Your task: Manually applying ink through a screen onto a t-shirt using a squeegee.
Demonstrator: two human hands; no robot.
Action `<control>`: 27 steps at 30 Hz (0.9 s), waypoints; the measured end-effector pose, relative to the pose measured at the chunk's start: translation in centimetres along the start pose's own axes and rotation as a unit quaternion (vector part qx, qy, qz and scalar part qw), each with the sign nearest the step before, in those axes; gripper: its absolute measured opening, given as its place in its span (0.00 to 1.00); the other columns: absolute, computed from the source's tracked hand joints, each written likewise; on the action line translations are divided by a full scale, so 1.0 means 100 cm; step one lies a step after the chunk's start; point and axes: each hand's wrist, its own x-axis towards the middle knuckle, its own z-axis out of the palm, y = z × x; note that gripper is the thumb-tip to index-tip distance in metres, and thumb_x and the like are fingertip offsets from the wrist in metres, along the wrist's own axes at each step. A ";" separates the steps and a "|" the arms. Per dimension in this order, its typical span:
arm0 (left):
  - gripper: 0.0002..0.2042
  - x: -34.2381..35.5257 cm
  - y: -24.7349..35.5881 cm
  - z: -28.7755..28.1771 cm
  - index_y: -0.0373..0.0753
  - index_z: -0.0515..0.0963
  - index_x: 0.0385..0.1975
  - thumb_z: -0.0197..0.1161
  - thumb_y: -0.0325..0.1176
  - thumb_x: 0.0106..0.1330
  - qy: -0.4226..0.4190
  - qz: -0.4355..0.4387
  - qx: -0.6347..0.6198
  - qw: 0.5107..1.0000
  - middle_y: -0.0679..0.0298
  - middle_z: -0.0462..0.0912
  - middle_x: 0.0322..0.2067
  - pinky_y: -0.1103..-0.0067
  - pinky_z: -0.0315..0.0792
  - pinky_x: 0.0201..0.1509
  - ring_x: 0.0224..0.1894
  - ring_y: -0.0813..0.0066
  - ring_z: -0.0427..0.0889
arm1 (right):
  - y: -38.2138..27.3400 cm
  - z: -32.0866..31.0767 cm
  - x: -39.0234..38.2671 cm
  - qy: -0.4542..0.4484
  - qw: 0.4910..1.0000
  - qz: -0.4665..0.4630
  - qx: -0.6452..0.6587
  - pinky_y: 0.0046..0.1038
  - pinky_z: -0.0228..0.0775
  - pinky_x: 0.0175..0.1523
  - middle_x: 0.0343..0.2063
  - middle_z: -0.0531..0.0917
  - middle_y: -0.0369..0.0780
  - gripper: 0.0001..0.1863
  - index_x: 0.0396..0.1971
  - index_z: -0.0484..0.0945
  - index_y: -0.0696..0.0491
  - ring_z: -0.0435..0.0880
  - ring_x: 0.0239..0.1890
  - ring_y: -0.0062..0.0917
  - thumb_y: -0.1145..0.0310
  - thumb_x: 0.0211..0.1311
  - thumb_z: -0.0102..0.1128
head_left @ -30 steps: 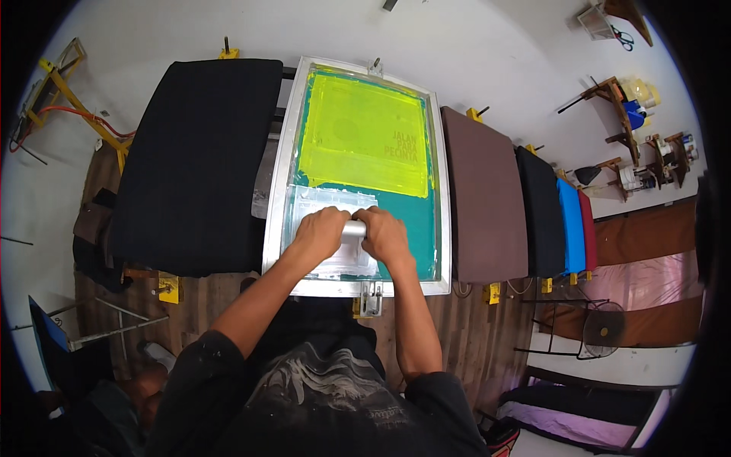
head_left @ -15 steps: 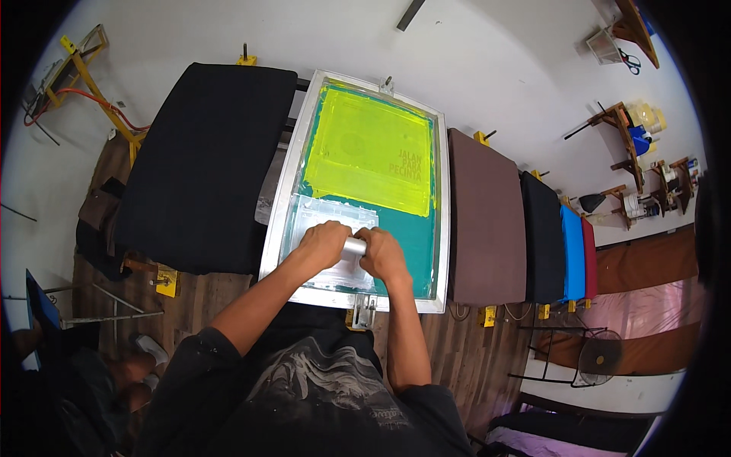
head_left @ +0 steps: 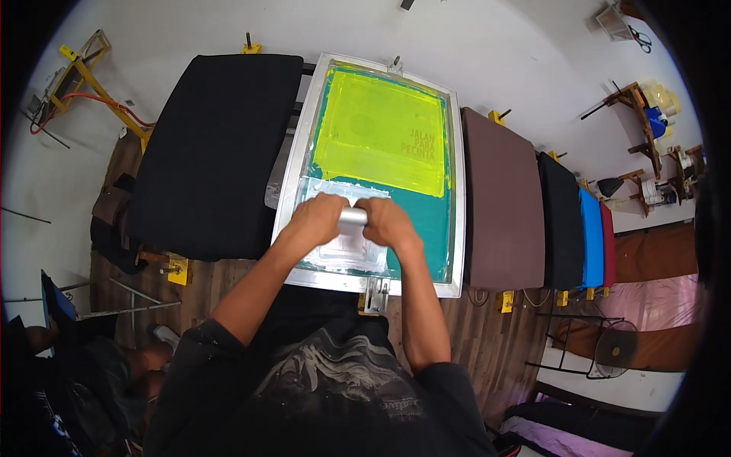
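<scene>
A screen-printing screen (head_left: 457, 251) in a metal frame lies in front of me. Its mesh has a yellow-green area (head_left: 373, 126) at the far part and teal around it. Over the near left part is a whitish, smeared patch (head_left: 346, 251). My left hand (head_left: 318, 218) and my right hand (head_left: 387, 221) are closed side by side around a silver bar (head_left: 353, 216), which looks like a squeegee handle. Its lower edge is blurred and partly hidden by my hands.
A black fabric-covered board (head_left: 217, 152) stands at the left. To the right are a brown board (head_left: 504, 206), a dark one (head_left: 562, 225), a blue one (head_left: 590, 238) and a red one (head_left: 608, 244). A fan (head_left: 615, 349) stands lower right. Another person's leg (head_left: 152, 356) is at lower left.
The whole view has shifted, the screen appearing higher and farther right. Against the screen, both hands and the bar have moved slightly farther from me and leftward. Their grip stays the same.
</scene>
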 end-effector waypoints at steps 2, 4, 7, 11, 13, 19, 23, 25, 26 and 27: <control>0.13 0.003 0.000 -0.007 0.38 0.83 0.39 0.62 0.19 0.53 0.002 -0.009 -0.023 1.000 0.51 0.86 0.35 0.64 0.78 0.47 0.40 0.52 0.85 | -0.004 -0.003 0.009 -0.010 1.000 0.020 -0.012 0.43 0.78 0.44 0.34 0.85 0.49 0.20 0.40 0.83 0.51 0.85 0.39 0.46 0.79 0.43 0.62; 0.14 0.000 -0.011 0.000 0.37 0.83 0.39 0.61 0.18 0.52 0.007 0.006 -0.028 1.000 0.50 0.86 0.35 0.63 0.78 0.47 0.40 0.51 0.85 | -0.009 0.005 0.010 -0.005 1.000 0.021 -0.017 0.42 0.78 0.44 0.35 0.85 0.47 0.20 0.40 0.83 0.51 0.85 0.40 0.45 0.79 0.43 0.62; 0.16 -0.016 -0.015 0.015 0.38 0.82 0.42 0.60 0.18 0.54 0.025 0.019 -0.020 0.999 0.50 0.83 0.38 0.61 0.78 0.47 0.42 0.49 0.83 | -0.013 0.024 -0.002 0.034 0.999 0.026 -0.019 0.42 0.78 0.46 0.38 0.83 0.43 0.17 0.39 0.83 0.50 0.83 0.44 0.43 0.79 0.45 0.64; 0.18 -0.058 -0.010 0.043 0.39 0.77 0.48 0.58 0.18 0.56 0.087 0.043 -0.016 0.995 0.50 0.80 0.38 0.59 0.77 0.44 0.40 0.46 0.82 | -0.025 0.045 -0.040 0.089 0.996 0.001 -0.013 0.43 0.74 0.47 0.39 0.82 0.41 0.18 0.40 0.82 0.49 0.81 0.45 0.41 0.80 0.46 0.61; 0.18 -0.074 0.007 0.040 0.35 0.77 0.46 0.57 0.16 0.54 0.057 0.015 -0.030 0.998 0.50 0.81 0.42 0.58 0.76 0.47 0.44 0.45 0.81 | -0.027 0.051 -0.059 0.088 0.996 0.007 -0.017 0.42 0.72 0.48 0.39 0.82 0.39 0.20 0.41 0.83 0.49 0.81 0.46 0.39 0.81 0.45 0.60; 0.18 -0.071 0.018 0.030 0.35 0.78 0.47 0.55 0.17 0.55 0.037 0.058 -0.044 0.997 0.50 0.81 0.46 0.60 0.76 0.51 0.47 0.47 0.81 | -0.025 0.037 -0.074 0.108 0.993 0.003 -0.037 0.41 0.69 0.45 0.37 0.82 0.39 0.14 0.38 0.83 0.48 0.81 0.42 0.37 0.77 0.51 0.60; 0.18 -0.039 0.006 0.024 0.35 0.79 0.45 0.56 0.16 0.54 0.093 0.099 -0.043 0.990 0.50 0.81 0.42 0.61 0.76 0.48 0.43 0.48 0.82 | -0.020 0.033 -0.053 0.162 0.986 0.021 -0.028 0.42 0.70 0.46 0.38 0.82 0.40 0.17 0.40 0.82 0.49 0.81 0.44 0.38 0.80 0.49 0.59; 0.18 -0.025 0.002 0.023 0.36 0.79 0.46 0.56 0.16 0.55 0.080 0.109 -0.054 0.989 0.50 0.81 0.42 0.61 0.76 0.49 0.44 0.47 0.82 | -0.017 0.035 -0.044 0.173 0.983 0.045 -0.042 0.42 0.71 0.45 0.38 0.82 0.40 0.18 0.41 0.82 0.49 0.81 0.45 0.38 0.80 0.49 0.60; 0.19 -0.021 -0.001 0.025 0.36 0.79 0.47 0.57 0.16 0.55 0.069 0.108 -0.048 0.991 0.50 0.82 0.42 0.62 0.76 0.50 0.45 0.48 0.82 | -0.016 0.038 -0.044 0.174 0.983 0.046 -0.046 0.42 0.71 0.45 0.38 0.82 0.40 0.18 0.41 0.82 0.49 0.81 0.45 0.38 0.80 0.49 0.60; 0.19 -0.022 -0.004 0.029 0.36 0.79 0.47 0.57 0.16 0.55 0.071 0.105 -0.047 0.991 0.50 0.82 0.42 0.62 0.76 0.50 0.45 0.48 0.82 | -0.014 0.043 -0.040 0.163 0.984 0.052 -0.043 0.42 0.71 0.45 0.39 0.81 0.40 0.18 0.41 0.82 0.49 0.80 0.45 0.38 0.80 0.49 0.60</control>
